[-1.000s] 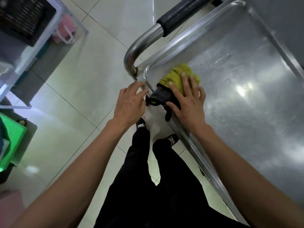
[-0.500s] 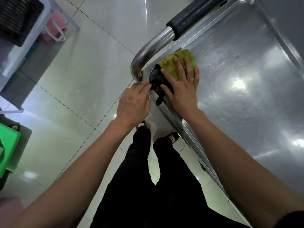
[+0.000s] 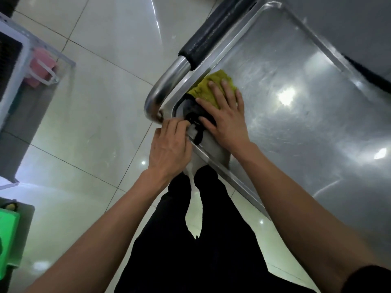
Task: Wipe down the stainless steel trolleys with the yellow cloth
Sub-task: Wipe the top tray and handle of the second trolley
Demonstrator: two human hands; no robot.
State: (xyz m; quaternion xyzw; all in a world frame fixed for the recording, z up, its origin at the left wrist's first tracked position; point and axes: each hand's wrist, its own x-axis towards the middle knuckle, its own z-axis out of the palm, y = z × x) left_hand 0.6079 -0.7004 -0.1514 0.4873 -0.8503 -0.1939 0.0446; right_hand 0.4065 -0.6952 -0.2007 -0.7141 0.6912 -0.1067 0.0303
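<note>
Pressed yellow cloth flat under right hand, fingers spread, into trolley tray corner beside handle. Left hand possibly pinched a dark strap; grip unclear. Best kept firmly against the rim.

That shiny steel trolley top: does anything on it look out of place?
Only a small black strapped object in the near corner of the stainless steel trolley tray, beside the yellow cloth under the right hand. What it is cannot be told.

Right hand presses yellow cloth flat on trolley corner.
</note>
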